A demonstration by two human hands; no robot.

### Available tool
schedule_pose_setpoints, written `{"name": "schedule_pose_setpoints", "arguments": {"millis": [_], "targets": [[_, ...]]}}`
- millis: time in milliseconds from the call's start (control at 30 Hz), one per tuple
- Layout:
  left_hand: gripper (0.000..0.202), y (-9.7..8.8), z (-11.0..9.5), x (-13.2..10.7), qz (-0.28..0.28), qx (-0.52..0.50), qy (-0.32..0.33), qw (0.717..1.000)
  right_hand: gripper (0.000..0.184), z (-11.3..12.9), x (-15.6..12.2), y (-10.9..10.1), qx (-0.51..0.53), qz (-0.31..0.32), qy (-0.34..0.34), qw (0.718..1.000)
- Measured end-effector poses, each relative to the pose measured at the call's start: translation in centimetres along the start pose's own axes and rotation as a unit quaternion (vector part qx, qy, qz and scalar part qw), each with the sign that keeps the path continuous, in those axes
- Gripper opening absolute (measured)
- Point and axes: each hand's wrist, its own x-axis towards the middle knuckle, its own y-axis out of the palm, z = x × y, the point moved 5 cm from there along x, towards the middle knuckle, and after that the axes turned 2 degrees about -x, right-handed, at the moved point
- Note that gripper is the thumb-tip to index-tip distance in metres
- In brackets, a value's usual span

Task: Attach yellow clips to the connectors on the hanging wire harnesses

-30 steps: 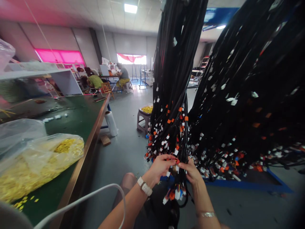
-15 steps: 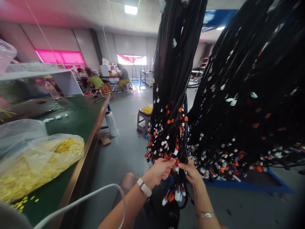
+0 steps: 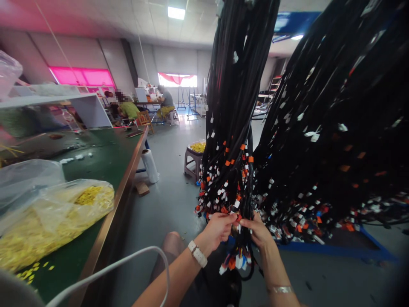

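Picking through the hanging cable bundle (image 3: pixel 234 106) with left hand (image 3: pixel 218 228) and right hand (image 3: pixel 259 232) both pinched on strands above the connectors (image 3: pixel 235 261), next likely needing one strand teased free

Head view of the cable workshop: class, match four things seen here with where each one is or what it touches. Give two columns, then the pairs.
1 left hand
2 plastic bag
3 white roll
4 stool

A upright on the floor by the bench corner
B lying on the green bench, full of yellow parts
C pinching the hanging cable bundle
D on the floor, yellow parts on top

Pairs: 1-C, 2-B, 3-A, 4-D
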Motion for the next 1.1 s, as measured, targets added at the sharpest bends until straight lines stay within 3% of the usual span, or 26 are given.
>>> {"name": "schedule_pose_setpoints", "arguments": {"millis": [1000,1100], "targets": [[0.043,-0.2,-0.1,0.3,-0.071,0.023,0.028,0.997,0.036,0.5,-0.2,0.7,0.007,0.002,-0.002,1.0],[0.044,-0.2,-0.3,0.1,-0.058,0.017,0.023,0.998,0.037,0.6,-0.2,1.1,0.013,0.003,-0.001,1.0]]}}
